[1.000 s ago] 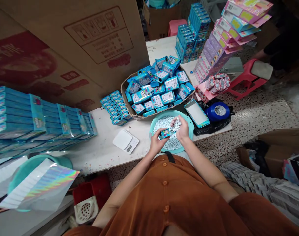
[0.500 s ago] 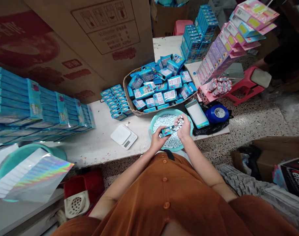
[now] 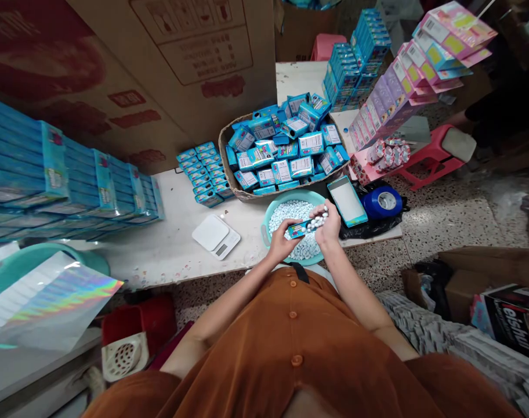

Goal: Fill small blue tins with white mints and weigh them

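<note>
My left hand (image 3: pixel 280 244) grips a small blue candy box (image 3: pixel 296 230) over a teal bowl (image 3: pixel 271 209) filled with small white candies (image 3: pixel 290 212). My right hand (image 3: pixel 329 225) is cupped around a handful of those white candies, held against the open end of the box. Both hands hover just above the bowl at the front edge of the white table (image 3: pixel 177 244).
A wicker basket (image 3: pixel 226 168) heaped with blue boxes stands behind the bowl. A white scale (image 3: pixel 216 235) lies left of it. An open blue tray (image 3: pixel 347 201) and a blue tape roll (image 3: pixel 383 201) lie to the right. Stacked blue cartons (image 3: pixel 64 174), pink display boxes (image 3: pixel 404 75), large cardboard boxes behind.
My right hand has lifted from the bowl with candies and closed in on the box's end. The view has shifted slightly, so everything sits a little higher and to the right.
</note>
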`<act>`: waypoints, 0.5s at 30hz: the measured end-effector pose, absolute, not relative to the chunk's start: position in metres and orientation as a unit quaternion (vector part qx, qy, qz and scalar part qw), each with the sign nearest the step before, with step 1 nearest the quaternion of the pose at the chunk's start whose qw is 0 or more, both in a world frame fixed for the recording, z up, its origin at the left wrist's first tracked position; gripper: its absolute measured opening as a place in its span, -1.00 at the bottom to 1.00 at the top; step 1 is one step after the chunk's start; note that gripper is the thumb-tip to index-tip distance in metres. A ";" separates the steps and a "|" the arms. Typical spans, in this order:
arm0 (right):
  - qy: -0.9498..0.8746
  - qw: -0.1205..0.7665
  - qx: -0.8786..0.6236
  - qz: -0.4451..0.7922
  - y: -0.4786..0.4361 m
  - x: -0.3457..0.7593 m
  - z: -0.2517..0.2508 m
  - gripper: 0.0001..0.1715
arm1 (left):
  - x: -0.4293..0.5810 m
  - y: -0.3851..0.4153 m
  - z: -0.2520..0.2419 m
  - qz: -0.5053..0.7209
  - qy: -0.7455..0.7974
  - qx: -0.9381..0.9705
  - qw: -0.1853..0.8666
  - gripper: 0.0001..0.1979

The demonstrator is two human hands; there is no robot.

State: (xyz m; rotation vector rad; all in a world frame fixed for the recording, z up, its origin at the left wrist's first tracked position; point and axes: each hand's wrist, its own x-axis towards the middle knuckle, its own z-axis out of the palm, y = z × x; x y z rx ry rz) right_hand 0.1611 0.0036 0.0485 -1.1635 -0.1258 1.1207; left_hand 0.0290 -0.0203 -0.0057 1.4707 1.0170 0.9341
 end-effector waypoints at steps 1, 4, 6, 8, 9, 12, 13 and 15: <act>-0.058 0.687 -0.533 0.491 0.003 0.162 0.047 -0.59 | 0.030 -0.020 -0.006 0.385 0.434 0.618 0.530 -0.66; -0.077 0.680 -0.557 0.471 -0.002 0.162 0.045 -0.67 | 0.033 -0.022 -0.004 0.373 0.448 0.621 0.524 -0.66; -0.097 0.681 -0.560 0.462 -0.005 0.162 0.046 -0.71 | 0.035 -0.025 -0.002 0.376 0.449 0.618 0.524 -0.66; -0.113 0.685 -0.559 0.454 -0.007 0.163 0.047 -0.73 | 0.037 -0.026 0.002 0.379 0.453 0.613 0.525 -0.65; -0.120 0.687 -0.557 0.451 -0.008 0.163 0.048 -0.73 | 0.038 -0.027 0.003 0.378 0.455 0.612 0.525 -0.65; -0.125 0.695 -0.551 0.445 -0.007 0.163 0.045 -0.68 | 0.041 -0.027 0.003 0.372 0.458 0.616 0.522 -0.66; -0.126 0.697 -0.548 0.445 -0.007 0.163 0.043 -0.65 | 0.041 -0.026 0.002 0.368 0.456 0.620 0.521 -0.66; -0.128 0.702 -0.541 0.445 -0.007 0.164 0.037 -0.59 | 0.041 -0.025 -0.001 0.363 0.451 0.630 0.518 -0.65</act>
